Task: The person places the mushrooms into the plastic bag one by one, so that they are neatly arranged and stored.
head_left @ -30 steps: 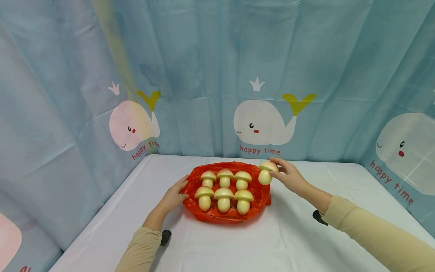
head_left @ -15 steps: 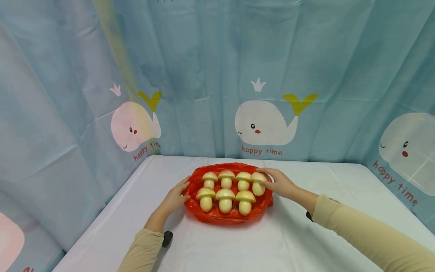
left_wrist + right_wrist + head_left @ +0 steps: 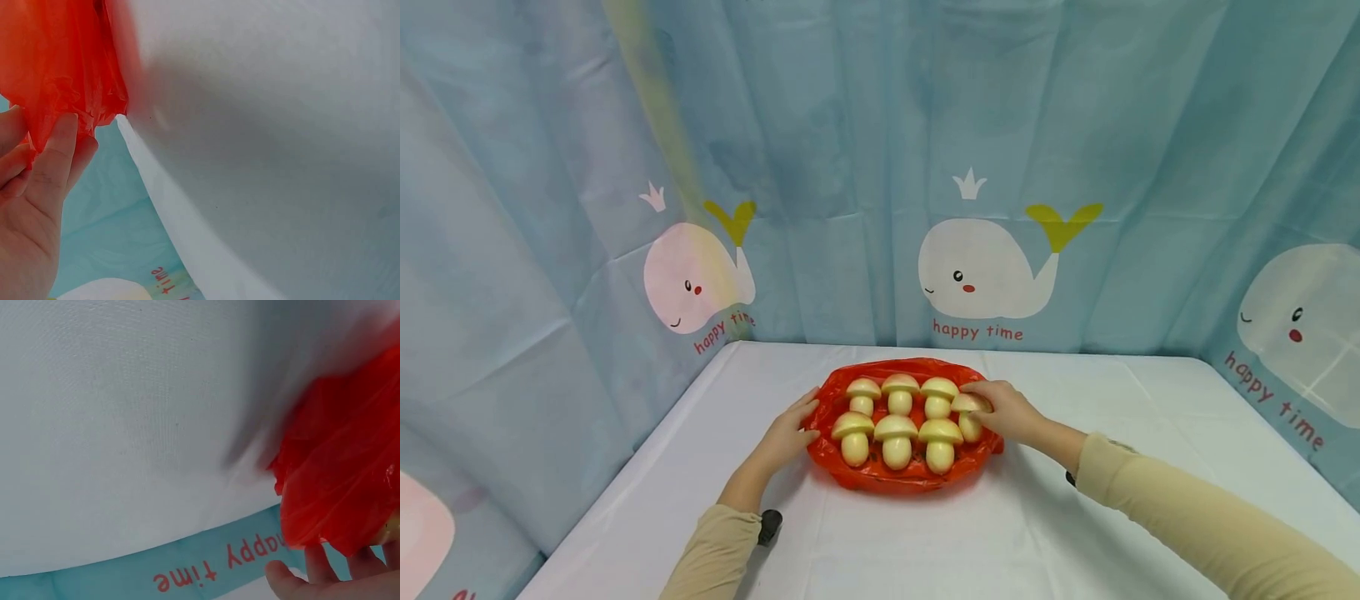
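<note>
A red plastic bag point(image 3: 880, 481) lies wide-mouthed on the white table. Inside it, several pale yellow model mushrooms point(image 3: 897, 442) lie in two rows, caps toward the back. At the back row's right end, my right hand point(image 3: 1011, 412) grips a mushroom point(image 3: 972, 427) by its cap; part of the cap is hidden by the fingers. My left hand point(image 3: 786, 437) touches the bag's left side, its thumb and fingers spread. In the left wrist view, those fingers point(image 3: 59, 147) lie against the crumpled red plastic. The right wrist view shows the right fingers point(image 3: 319, 562) at the bag's edge.
The white-covered table point(image 3: 1075, 533) extends around the bag on all sides. Blue curtains point(image 3: 850, 167) with printed whales hang behind and beside it. A dark strap piece point(image 3: 770, 527) shows under the left wrist.
My right hand has brought the mushroom left and down into the bag, beside the back row, and still holds it. The left hand has stayed at the bag's left side.
</note>
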`<control>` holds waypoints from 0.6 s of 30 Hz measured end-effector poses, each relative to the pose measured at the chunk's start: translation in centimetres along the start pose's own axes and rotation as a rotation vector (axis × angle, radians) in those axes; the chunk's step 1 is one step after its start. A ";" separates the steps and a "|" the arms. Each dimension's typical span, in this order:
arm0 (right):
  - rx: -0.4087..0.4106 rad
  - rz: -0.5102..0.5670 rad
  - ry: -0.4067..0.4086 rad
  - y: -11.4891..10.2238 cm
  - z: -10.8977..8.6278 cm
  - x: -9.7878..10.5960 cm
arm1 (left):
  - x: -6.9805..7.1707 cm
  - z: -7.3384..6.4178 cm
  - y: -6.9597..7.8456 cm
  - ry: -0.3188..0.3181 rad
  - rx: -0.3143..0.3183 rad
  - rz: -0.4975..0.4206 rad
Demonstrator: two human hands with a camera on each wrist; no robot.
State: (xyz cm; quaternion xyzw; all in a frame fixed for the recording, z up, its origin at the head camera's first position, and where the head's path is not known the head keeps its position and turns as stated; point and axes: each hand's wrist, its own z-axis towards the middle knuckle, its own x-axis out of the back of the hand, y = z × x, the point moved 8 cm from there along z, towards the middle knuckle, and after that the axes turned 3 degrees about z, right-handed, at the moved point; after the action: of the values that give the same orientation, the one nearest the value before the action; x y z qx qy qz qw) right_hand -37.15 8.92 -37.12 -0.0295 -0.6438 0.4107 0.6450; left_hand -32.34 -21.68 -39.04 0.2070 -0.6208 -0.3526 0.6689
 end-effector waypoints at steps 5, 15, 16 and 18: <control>-0.044 -0.073 0.006 0.0 -0.1 -0.6 | 0.0 -0.1 -0.1 -0.003 0.012 0.009; -0.066 -0.097 0.021 -0.1 -0.2 -1.3 | 0.1 -0.1 -0.2 -0.007 -0.003 0.006; -0.066 -0.098 0.023 -0.1 -0.2 -1.4 | 0.1 -0.1 -0.2 -0.008 -0.001 0.005; -0.066 -0.103 0.028 -0.1 -0.1 -1.4 | 0.2 -0.1 -0.3 -0.009 0.001 0.004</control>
State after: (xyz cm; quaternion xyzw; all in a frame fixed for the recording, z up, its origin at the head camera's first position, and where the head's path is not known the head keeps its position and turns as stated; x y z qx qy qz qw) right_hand -36.72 8.08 -38.21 -0.0233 -0.6484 0.3549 0.6731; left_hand -32.29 -22.02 -39.10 0.2045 -0.6245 -0.3520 0.6665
